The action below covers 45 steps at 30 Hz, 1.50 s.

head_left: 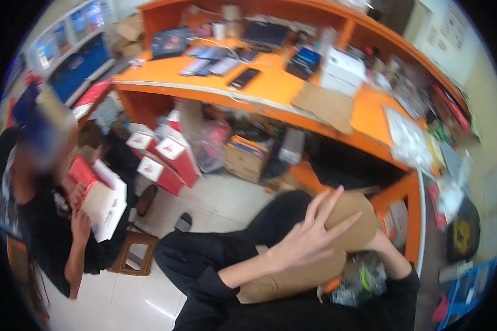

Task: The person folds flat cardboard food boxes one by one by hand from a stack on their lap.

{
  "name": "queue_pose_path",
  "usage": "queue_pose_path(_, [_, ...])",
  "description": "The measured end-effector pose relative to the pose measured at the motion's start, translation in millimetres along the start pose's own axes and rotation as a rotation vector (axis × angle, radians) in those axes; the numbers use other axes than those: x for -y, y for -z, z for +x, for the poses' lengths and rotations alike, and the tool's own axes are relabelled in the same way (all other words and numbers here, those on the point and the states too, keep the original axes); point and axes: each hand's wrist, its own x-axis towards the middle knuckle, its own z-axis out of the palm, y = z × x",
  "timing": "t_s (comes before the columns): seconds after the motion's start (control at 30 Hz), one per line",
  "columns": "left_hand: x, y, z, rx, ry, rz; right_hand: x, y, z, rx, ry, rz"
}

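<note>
A brown cardboard piece (pixel 356 220) with a rounded end is raised over my lap, and more brown cardboard (pixel 292 278) lies below it across my legs. My left hand (pixel 309 237) is in front of the cardboard with its fingers spread wide, some of them overlapping its face. At the right edge of the raised piece is my right hand (pixel 378 243), its fingers hidden behind the cardboard. A clear plastic bag with a green item (pixel 367 278) sits beneath my right forearm.
At left another person (pixel 44 193) holds a red and white box (pixel 105 201). Red and white boxes (pixel 168 157) stand under the orange desk (pixel 204 88), which bears phones, a white box (pixel 342 71) and flat cardboard (pixel 323 105). A framed item (pixel 135 254) lies on the floor.
</note>
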Motion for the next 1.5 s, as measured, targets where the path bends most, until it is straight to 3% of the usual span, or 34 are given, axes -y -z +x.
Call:
queue_pose_path(0.07, [1, -20, 14, -0.056, -0.156, 0.01, -17, -9, -16, -0.163, -0.026, 0.05])
queue_pose_path(0.2, [4, -27, -13, -0.151, -0.026, -0.099, -51, -29, -57, -0.476, -0.142, 0.183])
queue_pose_path(0.4, [-23, -69, -83, 0.127, 0.254, 0.084, -81, -87, -109, -0.592, -0.144, 0.242])
queue_pose_path(0.53, [-24, -95, -92, 0.038, 0.285, 0.206, -81, -118, -124, -0.473, -0.056, 0.233])
queue_pose_path(0.73, [-26, -98, -95, -0.017, 0.272, 0.187, -61, -100, -126, -0.074, 0.106, 0.277])
queue_pose_path(1.23, [-22, -99, -95, -0.045, 0.243, 0.165, -69, -47, -75, 0.56, 0.025, 0.457])
queue_pose_path(1.5, [-19, -99, -99, 0.032, 0.262, 0.157, -60, -59, -50, 0.657, 0.043, 0.422])
